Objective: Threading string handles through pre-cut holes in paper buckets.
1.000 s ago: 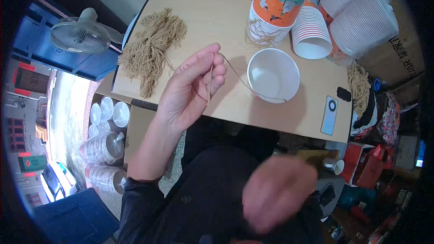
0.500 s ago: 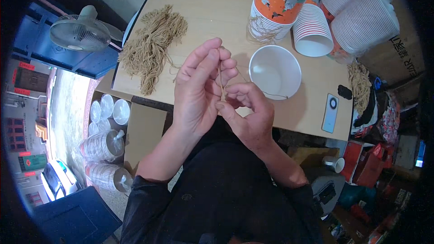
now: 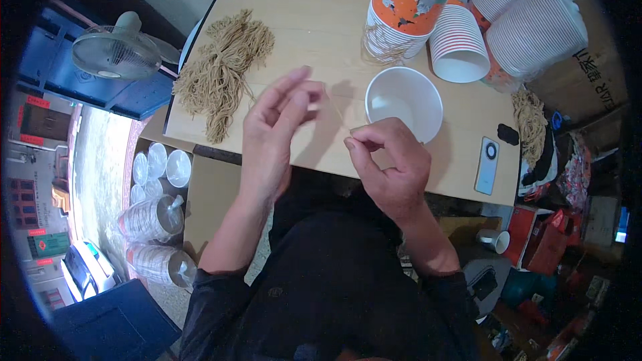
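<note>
Left hand [image 3: 271, 137] and right hand [image 3: 391, 160]: each pinching one end of a thin string [image 3: 336, 112], stretched above the table's [image 3: 321, 33] near edge. White bowl [image 3: 404, 101] just beside the right hand. String bundle [image 3: 221, 73] at the left edge. Cup stacks [image 3: 461, 40] at the far right corner. Phone [image 3: 487, 165] near the right edge.

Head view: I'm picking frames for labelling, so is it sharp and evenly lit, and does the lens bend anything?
Head view: both hands, left hand and right hand, are sharp; soft shadows fall on the table; its edges bow from fisheye; corners are black; the thin string is barely resolved.
</note>
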### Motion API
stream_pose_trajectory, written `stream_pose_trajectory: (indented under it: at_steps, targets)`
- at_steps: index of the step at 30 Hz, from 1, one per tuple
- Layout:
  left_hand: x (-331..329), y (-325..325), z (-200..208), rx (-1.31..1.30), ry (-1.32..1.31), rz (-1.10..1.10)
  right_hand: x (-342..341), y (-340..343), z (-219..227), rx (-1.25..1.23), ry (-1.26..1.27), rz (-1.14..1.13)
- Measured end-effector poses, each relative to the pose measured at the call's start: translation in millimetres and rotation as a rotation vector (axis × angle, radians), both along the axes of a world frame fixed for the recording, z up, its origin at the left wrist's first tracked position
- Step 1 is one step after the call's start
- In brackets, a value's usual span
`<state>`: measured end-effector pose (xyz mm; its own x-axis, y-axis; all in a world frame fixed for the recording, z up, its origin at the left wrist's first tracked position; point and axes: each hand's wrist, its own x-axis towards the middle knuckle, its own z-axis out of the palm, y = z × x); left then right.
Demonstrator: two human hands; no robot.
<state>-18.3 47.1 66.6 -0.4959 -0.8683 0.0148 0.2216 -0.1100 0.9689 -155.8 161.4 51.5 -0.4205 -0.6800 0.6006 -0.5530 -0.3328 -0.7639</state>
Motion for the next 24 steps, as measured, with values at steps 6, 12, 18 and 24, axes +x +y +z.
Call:
stream_pose_trajectory:
  at_steps: [6, 12, 18, 24]
  targets:
    - [14, -3, 11, -0.745, -0.282, -0.130, -29, 9, 26, 0.150, 0.384, 0.192]
    - [11, 11, 25, -0.345, -0.240, -0.599, -35, 8, 39, 0.099, 0.425, 0.171]
    - [11, 10, 13, -0.230, -0.243, -0.447, -41, 10, 38, 0.095, 0.410, 0.157]
    - [14, 10, 16, -0.203, -0.217, -0.366, -44, 10, 39, 0.081, 0.341, 0.160]
